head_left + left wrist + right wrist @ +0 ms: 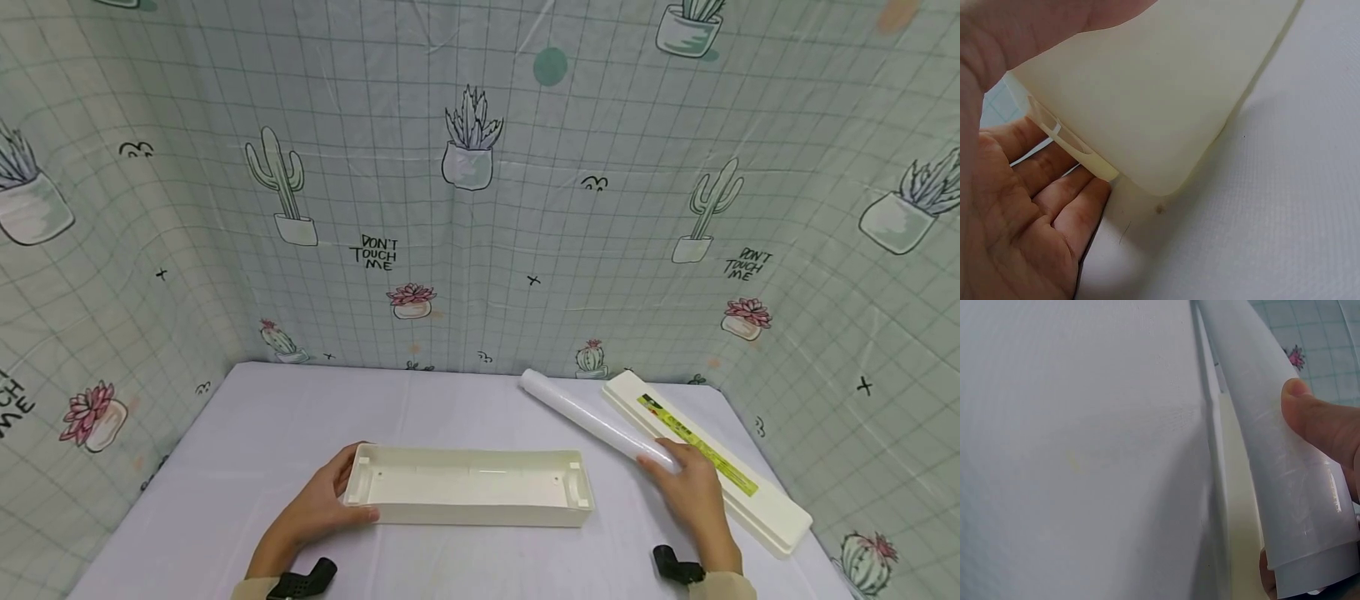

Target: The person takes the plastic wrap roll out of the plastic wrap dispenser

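Note:
A long cream plastic box [480, 515], its hollow side showing, is at the middle front of the table. My left hand [321, 502] grips its left end, thumb along the front wall and fingers behind the end. In the left wrist view, the fingers touch the box's slotted end [1072, 139]. To the right, my right hand [692, 490] holds the near end of a white roll of cling film [592, 418], which slants away toward the back. The right wrist view shows the thumb [1316, 419] across the film and a fingertip at the lower edge.
Right of the roll lies a long cream lid [780, 521] with a yellow-green label [697, 443], slanting along the table's right edge. A white cloth covers the table [420, 408]. Behind and at both sides hangs a grid-patterned cloth [525, 225] printed with cacti.

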Available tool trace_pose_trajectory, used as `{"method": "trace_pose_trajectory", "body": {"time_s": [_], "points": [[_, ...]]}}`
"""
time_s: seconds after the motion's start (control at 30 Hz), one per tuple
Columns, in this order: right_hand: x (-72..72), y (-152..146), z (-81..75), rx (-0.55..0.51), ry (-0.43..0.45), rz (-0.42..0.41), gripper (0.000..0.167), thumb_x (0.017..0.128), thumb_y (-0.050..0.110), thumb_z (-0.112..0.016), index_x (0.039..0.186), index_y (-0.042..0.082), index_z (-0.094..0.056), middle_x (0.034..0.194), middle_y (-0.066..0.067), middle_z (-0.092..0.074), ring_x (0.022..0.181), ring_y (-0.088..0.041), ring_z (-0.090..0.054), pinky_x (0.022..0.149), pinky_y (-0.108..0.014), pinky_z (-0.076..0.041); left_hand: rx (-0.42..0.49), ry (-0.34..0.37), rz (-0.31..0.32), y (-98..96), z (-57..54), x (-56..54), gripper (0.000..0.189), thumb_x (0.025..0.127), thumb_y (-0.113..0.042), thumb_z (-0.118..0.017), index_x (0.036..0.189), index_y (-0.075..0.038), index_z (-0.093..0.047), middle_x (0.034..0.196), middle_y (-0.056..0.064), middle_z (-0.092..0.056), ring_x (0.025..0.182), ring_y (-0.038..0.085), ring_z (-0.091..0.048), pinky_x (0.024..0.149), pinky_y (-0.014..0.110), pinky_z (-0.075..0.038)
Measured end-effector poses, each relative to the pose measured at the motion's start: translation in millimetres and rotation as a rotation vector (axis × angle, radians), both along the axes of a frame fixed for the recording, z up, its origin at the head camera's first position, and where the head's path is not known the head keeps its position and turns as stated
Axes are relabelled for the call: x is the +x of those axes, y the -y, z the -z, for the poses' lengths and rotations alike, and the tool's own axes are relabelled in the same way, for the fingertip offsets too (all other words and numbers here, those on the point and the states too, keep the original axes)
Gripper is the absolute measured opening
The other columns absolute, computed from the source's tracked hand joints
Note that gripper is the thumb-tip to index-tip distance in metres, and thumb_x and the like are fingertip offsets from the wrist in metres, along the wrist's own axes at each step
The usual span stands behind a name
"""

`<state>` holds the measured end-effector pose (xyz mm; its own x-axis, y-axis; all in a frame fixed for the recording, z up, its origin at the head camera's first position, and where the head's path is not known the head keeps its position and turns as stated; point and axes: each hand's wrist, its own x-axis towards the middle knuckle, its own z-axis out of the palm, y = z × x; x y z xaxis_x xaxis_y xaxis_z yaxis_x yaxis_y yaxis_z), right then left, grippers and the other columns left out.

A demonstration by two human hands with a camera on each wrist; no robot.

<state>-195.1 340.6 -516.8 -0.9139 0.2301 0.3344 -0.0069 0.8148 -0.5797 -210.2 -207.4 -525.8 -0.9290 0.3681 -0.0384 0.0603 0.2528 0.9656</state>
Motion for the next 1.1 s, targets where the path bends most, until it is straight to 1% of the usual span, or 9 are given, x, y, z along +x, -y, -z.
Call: {"method": "trace_pose_trajectory", "body": {"time_s": [0.23, 0.5, 0.73, 0.83, 0.97, 1.1], "points": [[1.0, -3.5, -2.4, 0.006, 0.003, 0.006, 0.051, 0.087, 0.024, -0.083, 0.125, -0.006, -0.069, 0.12, -0.035, -0.066, 0.114, -0.054, -0.06, 0.097, -0.063, -0.045, 0.003, -0.006, 0.002, 0.2, 2.0, -2.2, 0.106, 0.074, -0.015, -0.092, 0.158, 0.001, -0.03, 0.159, 0.028, -0.038, 0.148, 0.047, -0.036, 0.099, 0.013, -0.042], [1.5, -8.0, -1.7, 0.008, -0.001, 0.015, 0.051, 0.086, 0.025, -0.084, 0.124, -0.006, -0.069, 0.115, -0.034, -0.067, 0.108, -0.054, -0.062, 0.093, -0.063, -0.046, 0.003, 0.002, -0.005, 0.0, 2.8, -3.5, 0.105, 0.074, -0.015, -0.092, 0.158, 0.0, -0.03, 0.159, 0.027, -0.039, 0.148, 0.046, -0.036, 0.099, 0.012, -0.042], [1.8, -9.0, 0.7, -0.009, 0.036, 0.023, 0.053, 0.086, 0.026, -0.084, 0.125, -0.007, -0.068, 0.117, -0.035, -0.066, 0.11, -0.054, -0.061, 0.095, -0.064, -0.046, -0.001, -0.006, -0.009, 0.3, 3.8, -2.9, 0.106, 0.073, -0.015, -0.092, 0.157, 0.001, -0.03, 0.158, 0.027, -0.041, 0.147, 0.047, -0.038, 0.099, 0.012, -0.042], [2.9, -8.5, -0.9, -0.023, 0.068, 0.03, 0.055, 0.087, 0.028, -0.083, 0.127, -0.006, -0.068, 0.12, -0.035, -0.065, 0.112, -0.054, -0.06, 0.097, -0.063, -0.045, 0.008, -0.011, -0.004, 0.4, 3.6, -2.5, 0.105, 0.073, -0.014, -0.092, 0.157, 0.002, -0.03, 0.158, 0.028, -0.041, 0.147, 0.047, -0.038, 0.099, 0.012, -0.042], [3.4, -7.6, -4.2, -0.044, 0.151, 0.045, 0.059, 0.089, 0.032, -0.081, 0.132, -0.006, -0.065, 0.127, -0.037, -0.061, 0.12, -0.055, -0.056, 0.102, -0.064, -0.042, 0.009, -0.014, 0.001, 0.6, 3.5, -2.2, 0.106, 0.074, -0.014, -0.092, 0.157, 0.003, -0.03, 0.158, 0.029, -0.04, 0.146, 0.048, -0.038, 0.099, 0.012, -0.042], [2.6, -7.5, -7.2, -0.04, 0.223, 0.051, 0.064, 0.091, 0.038, -0.078, 0.136, -0.006, -0.062, 0.135, -0.038, -0.057, 0.128, -0.056, -0.051, 0.108, -0.063, -0.039, 0.006, -0.008, -0.001, 0.6, 3.5, -2.1, 0.106, 0.074, -0.014, -0.092, 0.158, 0.002, -0.029, 0.158, 0.029, -0.04, 0.147, 0.048, -0.038, 0.099, 0.012, -0.042]]}}
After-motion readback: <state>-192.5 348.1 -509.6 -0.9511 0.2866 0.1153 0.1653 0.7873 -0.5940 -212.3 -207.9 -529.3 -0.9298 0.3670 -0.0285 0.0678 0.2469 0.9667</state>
